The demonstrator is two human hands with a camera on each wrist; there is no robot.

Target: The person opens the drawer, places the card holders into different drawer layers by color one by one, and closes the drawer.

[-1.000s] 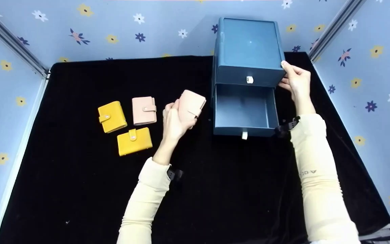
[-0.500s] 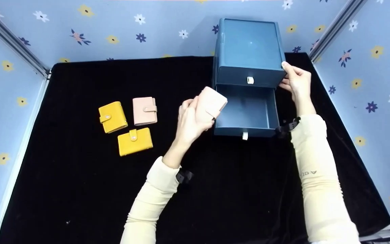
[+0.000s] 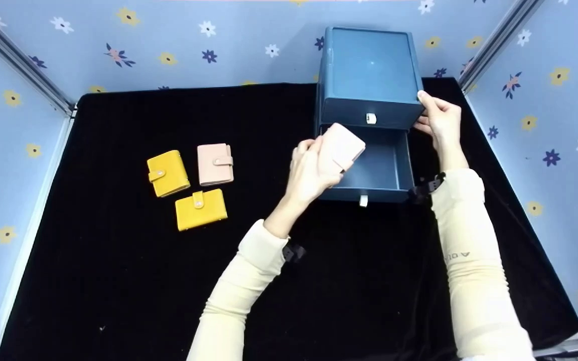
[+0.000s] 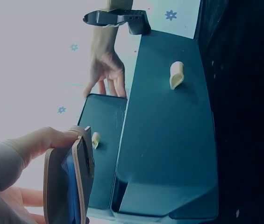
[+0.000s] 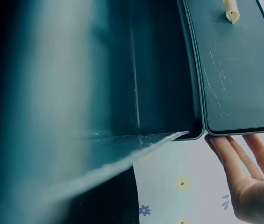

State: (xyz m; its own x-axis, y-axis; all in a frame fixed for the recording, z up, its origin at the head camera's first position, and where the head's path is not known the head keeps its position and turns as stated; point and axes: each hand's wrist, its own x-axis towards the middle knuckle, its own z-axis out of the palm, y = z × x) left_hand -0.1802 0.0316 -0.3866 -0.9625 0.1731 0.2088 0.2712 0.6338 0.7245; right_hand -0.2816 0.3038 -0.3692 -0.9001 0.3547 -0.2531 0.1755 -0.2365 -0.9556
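The bench (image 3: 269, 115) is leaving a bare lane at upper centre, between the flat pink notebook (image 3: 215, 165) and the drawer unit (image 3: 372, 65); the left sleeve (image 3: 249, 276) is cutting across the lower centre. Right of centre, the lower drawer (image 3: 389, 195) is gaping upward, its right part allowing passage. The held notebook (image 3: 344, 144) and left grip (image 3: 309, 175) are screening its left part, the upper drawer (image 3: 341, 111) is blocking the back, and the right grip (image 3: 442, 125) is occupying the unit's right front corner.

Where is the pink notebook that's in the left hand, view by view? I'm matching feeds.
Head: right of centre, the pink notebook overlapping the open lower drawer.
Left wrist: lower left, seen edge-on.
Right wrist: not in it.
Shared landmark: the right hand at the upper drawer's side.
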